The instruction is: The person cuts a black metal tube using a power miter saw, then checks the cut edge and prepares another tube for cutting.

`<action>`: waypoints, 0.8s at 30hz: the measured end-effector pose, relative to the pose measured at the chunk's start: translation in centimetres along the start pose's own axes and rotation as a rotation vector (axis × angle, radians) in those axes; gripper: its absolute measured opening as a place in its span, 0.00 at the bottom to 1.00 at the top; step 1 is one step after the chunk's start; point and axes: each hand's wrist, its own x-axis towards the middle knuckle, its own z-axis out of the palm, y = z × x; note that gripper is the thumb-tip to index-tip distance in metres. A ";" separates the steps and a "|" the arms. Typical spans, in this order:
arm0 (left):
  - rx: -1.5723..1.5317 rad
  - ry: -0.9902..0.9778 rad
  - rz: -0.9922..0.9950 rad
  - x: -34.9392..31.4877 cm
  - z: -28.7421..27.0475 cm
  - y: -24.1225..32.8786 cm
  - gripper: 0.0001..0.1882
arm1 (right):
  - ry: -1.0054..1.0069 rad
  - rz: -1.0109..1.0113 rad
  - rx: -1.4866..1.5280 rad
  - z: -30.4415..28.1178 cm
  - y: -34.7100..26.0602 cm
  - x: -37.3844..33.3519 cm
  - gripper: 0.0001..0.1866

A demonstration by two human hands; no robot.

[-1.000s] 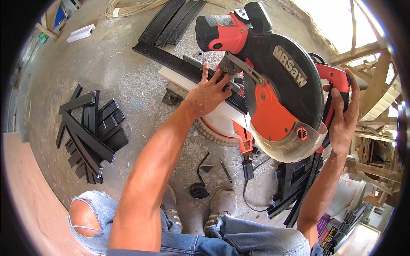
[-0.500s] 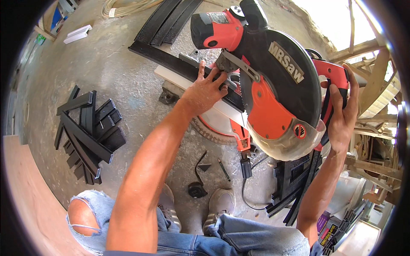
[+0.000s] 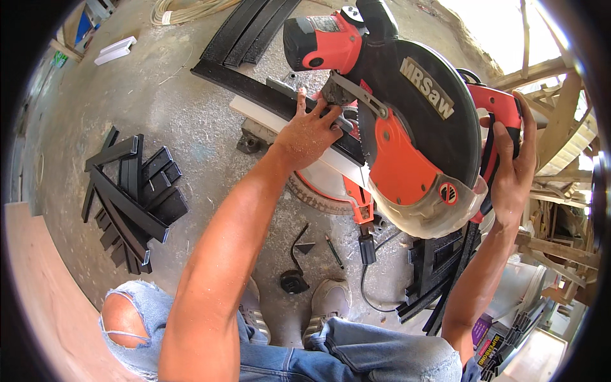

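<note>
A red and black miter saw [image 3: 420, 153] stands on the floor before me, its toothed blade partly covered by an orange and clear guard. My right hand [image 3: 514, 162] is wrapped round its red and black handle on the right. A long black moulding strip [image 3: 248, 87] lies across the saw at a slant, reaching left, with a white strip [image 3: 254, 113] along its near side. Fingers of my left hand [image 3: 309, 137] are closed over the black strip, left of the blade, pressing it in place. The strip's end by the blade is partly hidden by the guard.
Cut black pieces [image 3: 130, 191] are piled on the floor at left, more [image 3: 436, 267] at lower right. Near my shoes lie a tape measure [image 3: 294, 281] and a pencil [image 3: 334, 252]. A power cable [image 3: 364, 286] curves below the saw. Wood scraps [image 3: 560, 254] stand at right.
The saw head and my right hand have shifted very slightly. My left hand stays in the same place on the black strip.
</note>
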 end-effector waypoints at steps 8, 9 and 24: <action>-0.104 -0.021 -0.020 -0.2 -0.5 0.0 0.18 | 0.068 -0.022 0.006 0.4 1.1 -2.3 0.27; -0.105 -0.022 -0.021 -0.2 -0.6 0.0 0.18 | 0.074 -0.020 0.020 0.4 1.3 -2.5 0.27; -0.148 -0.076 -0.039 -0.2 -1.3 -0.1 0.21 | 0.071 -0.009 0.100 0.4 1.6 -2.7 0.28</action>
